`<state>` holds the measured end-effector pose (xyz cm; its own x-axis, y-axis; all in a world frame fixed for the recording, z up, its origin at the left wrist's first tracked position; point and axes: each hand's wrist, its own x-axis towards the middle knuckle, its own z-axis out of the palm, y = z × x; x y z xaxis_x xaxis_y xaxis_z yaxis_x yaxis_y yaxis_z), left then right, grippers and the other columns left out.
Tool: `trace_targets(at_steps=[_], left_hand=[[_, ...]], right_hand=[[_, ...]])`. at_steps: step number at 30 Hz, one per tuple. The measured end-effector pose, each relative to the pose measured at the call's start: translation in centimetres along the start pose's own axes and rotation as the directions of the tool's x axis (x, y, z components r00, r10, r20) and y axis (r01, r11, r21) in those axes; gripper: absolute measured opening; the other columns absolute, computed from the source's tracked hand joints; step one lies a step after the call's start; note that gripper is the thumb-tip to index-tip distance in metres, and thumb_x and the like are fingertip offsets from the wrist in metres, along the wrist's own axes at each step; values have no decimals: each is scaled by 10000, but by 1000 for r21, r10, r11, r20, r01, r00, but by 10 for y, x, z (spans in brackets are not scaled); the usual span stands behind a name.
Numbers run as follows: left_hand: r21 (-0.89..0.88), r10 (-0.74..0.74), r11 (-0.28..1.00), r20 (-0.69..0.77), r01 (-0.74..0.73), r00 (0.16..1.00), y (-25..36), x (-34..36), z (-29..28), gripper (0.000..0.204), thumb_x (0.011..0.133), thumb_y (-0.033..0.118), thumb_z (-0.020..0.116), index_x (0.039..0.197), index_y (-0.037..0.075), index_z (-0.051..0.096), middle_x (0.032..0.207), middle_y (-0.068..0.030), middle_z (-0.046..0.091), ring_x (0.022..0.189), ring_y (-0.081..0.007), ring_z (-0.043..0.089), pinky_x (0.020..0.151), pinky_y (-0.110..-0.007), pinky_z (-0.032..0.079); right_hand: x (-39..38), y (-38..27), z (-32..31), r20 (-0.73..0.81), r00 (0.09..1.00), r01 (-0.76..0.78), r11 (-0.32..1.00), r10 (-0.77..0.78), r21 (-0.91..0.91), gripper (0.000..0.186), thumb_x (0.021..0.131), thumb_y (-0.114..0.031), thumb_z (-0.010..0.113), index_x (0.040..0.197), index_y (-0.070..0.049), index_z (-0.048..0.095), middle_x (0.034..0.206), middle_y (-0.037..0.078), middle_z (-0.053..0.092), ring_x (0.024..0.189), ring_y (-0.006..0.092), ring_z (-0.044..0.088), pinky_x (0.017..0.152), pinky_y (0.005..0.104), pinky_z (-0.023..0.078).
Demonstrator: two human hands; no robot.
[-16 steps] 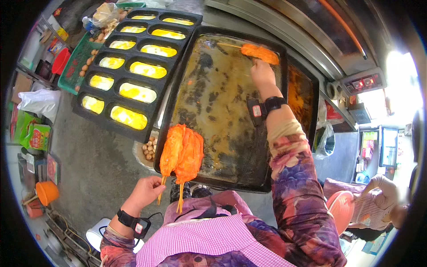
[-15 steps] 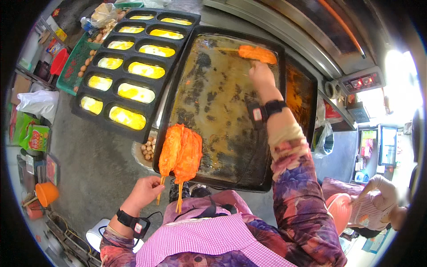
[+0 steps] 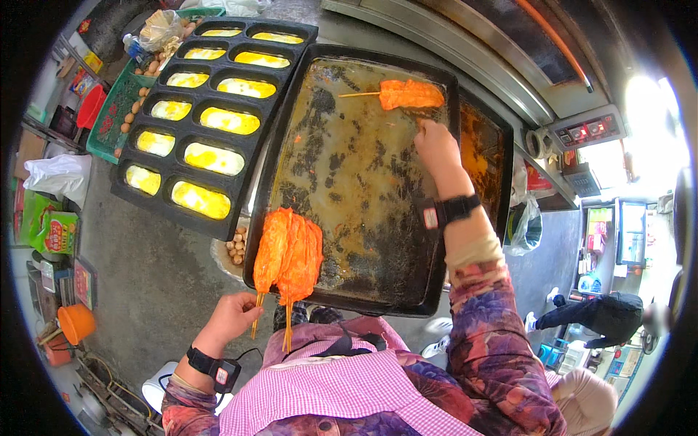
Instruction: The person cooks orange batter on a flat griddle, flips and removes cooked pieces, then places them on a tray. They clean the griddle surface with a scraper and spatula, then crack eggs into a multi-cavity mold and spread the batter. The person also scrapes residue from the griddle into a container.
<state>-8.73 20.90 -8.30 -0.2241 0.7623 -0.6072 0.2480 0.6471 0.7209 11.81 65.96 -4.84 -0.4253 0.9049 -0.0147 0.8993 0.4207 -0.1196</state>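
A large dark baking tray (image 3: 349, 189) with an oily, blotched bottom lies in front of me. Flat orange-red coated meat skewers (image 3: 291, 251) lie side by side at its near left corner, their wooden sticks poking over the rim. My left hand (image 3: 231, 317) is closed in a pinch on the stick of the leftmost one. At the far right of the tray lies a single orange meat skewer (image 3: 412, 95), its stick pointing left. Just below it is my right hand (image 3: 439, 154), fingers curled together and apart from the meat; whatever they hold, if anything, is hidden.
Left of the tray stands a black mould pan (image 3: 198, 116) with egg in its oval cups. Beyond it is a green crate (image 3: 116, 120) with eggs. A second tray (image 3: 483, 152) and an oven control panel (image 3: 590, 132) are at right. A person in dark clothes (image 3: 600, 316) is farther right.
My right hand has drawn back from the far skewer, toward me. My left hand stays at the sticks. At right, the person with the pink basin has shifted mostly from view; a dark-clothed person appears.
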Motion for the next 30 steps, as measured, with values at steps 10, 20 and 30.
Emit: trace_targets(at_steps=[10, 20, 30], left_hand=[[-125, -24, 992, -2, 24, 1000, 1, -1, 0, 125, 797, 60, 687, 878, -25, 643, 690, 31, 583, 622, -40, 501, 547, -219, 431], [-9, 33, 999, -23, -33, 999, -9, 1, 1, 188, 796, 135, 668, 889, -25, 638, 679, -90, 627, 607, -114, 560, 580, -281, 462], [133, 39, 991, -39, -34, 998, -1, 0, -5, 229, 789, 216, 704, 859, 6, 647, 666, -127, 623, 596, -211, 605, 563, -341, 465]], right_hand=[[40, 30, -18, -17, 999, -45, 999, 45, 26, 344, 880, -173, 469, 1162, -4, 572, 1076, 223, 607, 940, 363, 611, 819, 463, 502], [43, -6, -24, -198, 966, 190, 975, -166, 112, 322, 861, -203, 475, 1090, -27, 618, 1040, 209, 634, 970, 363, 599, 844, 451, 476], [-17, -3, -34, 167, 960, 237, 970, -225, -54, 315, 842, -179, 489, 1110, -69, 616, 1015, 196, 631, 936, 365, 606, 819, 449, 495]])
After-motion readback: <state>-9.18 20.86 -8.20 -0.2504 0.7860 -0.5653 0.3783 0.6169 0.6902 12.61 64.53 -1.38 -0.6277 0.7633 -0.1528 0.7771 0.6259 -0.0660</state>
